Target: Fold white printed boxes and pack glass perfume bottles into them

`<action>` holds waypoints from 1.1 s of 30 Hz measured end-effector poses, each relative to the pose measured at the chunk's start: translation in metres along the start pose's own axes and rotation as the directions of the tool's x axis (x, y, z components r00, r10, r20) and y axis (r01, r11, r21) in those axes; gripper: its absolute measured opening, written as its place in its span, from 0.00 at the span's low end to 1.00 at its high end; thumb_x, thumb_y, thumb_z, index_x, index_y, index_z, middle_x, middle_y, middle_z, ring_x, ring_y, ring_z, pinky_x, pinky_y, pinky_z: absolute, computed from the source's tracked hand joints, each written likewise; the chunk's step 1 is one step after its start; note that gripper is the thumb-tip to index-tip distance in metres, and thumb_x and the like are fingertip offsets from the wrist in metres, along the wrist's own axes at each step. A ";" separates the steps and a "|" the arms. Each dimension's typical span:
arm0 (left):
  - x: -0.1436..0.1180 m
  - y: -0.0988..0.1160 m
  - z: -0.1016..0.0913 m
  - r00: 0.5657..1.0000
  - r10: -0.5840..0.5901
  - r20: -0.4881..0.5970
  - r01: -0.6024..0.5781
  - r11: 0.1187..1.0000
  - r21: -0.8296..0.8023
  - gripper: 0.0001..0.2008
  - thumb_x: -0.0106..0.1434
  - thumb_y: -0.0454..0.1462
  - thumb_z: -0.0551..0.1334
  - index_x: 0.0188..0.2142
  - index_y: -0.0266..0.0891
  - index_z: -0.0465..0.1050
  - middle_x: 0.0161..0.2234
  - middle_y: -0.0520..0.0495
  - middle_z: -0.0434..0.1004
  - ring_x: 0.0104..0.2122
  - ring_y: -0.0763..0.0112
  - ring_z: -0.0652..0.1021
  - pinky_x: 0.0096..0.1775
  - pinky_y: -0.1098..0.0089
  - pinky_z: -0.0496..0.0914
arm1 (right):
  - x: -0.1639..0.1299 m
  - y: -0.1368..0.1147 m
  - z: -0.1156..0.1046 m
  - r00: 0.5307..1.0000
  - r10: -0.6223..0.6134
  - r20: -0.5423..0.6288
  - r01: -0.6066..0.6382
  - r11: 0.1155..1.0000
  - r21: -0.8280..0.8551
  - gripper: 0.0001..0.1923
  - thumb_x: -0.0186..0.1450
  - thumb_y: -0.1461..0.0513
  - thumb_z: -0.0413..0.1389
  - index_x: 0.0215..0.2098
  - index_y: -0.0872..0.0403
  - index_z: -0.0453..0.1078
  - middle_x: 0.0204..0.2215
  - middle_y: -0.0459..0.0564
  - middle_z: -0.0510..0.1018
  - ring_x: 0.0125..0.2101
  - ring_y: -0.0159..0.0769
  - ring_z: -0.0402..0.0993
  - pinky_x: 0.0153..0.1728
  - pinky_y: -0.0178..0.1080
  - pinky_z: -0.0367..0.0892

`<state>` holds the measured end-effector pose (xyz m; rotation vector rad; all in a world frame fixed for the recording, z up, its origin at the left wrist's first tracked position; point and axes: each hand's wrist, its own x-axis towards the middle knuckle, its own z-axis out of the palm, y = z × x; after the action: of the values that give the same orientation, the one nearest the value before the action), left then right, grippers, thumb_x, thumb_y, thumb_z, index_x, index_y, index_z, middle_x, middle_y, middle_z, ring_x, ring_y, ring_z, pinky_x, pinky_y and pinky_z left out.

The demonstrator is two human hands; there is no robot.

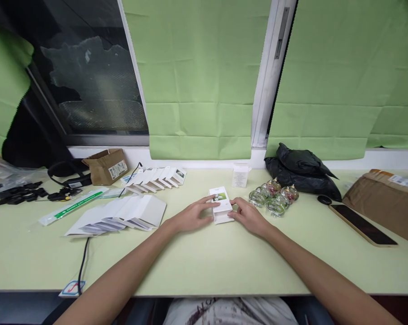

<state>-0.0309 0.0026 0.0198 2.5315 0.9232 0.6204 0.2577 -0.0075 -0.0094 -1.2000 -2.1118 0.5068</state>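
Note:
A small white box (220, 204) with a green picture on its top lies on the pale green table (204, 262), a little beyond the middle. My left hand (193, 215) rests against the box's left side, fingers on its top edge. My right hand (247, 215) touches the box's right side, fingers curled. Both hands grip the box between them. Just right of my right hand sit several small clear glass bottles (273, 196).
Fanned flat white cartons (122, 215) lie to the left, with a second row (156, 178) behind. A brown cardboard box (105, 165), black cables (24, 192), an upright white box (240, 175), black bags (302, 174), a phone (361, 223) and a brown parcel (387, 198) ring the table.

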 end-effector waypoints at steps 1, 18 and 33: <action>0.000 -0.001 0.000 1.000 -0.002 0.006 0.002 1.000 -0.010 0.27 0.70 0.46 0.62 0.68 0.53 0.66 0.73 0.49 0.54 0.69 0.52 0.64 0.68 0.54 0.63 | 0.000 0.001 0.001 1.000 -0.003 0.000 0.003 1.000 -0.010 0.13 0.71 0.54 0.58 0.51 0.48 0.69 0.44 0.46 0.77 0.34 0.36 0.73 0.39 0.40 0.65; 0.006 0.004 0.013 0.991 -0.023 -0.134 0.018 0.999 -0.040 0.20 0.70 0.43 0.62 0.60 0.49 0.71 0.65 0.45 0.66 0.63 0.57 0.71 0.65 0.57 0.66 | -0.005 -0.015 -0.003 0.999 -0.026 -0.030 0.026 1.000 0.016 0.13 0.72 0.58 0.54 0.54 0.46 0.63 0.47 0.46 0.73 0.33 0.34 0.72 0.37 0.39 0.68; 0.007 -0.004 0.010 0.993 -0.009 -0.116 -0.005 0.993 -0.118 0.20 0.72 0.45 0.60 0.61 0.50 0.72 0.66 0.45 0.66 0.63 0.57 0.72 0.65 0.57 0.67 | -0.004 -0.017 0.000 0.931 -0.362 -0.035 0.351 0.920 -0.172 0.08 0.75 0.62 0.52 0.45 0.48 0.73 0.53 0.55 0.71 0.52 0.45 0.70 0.51 0.48 0.71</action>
<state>-0.0228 0.0086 0.0120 2.4106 0.9002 0.8046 0.2487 -0.0192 -0.0006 -0.8691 -2.2803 0.1287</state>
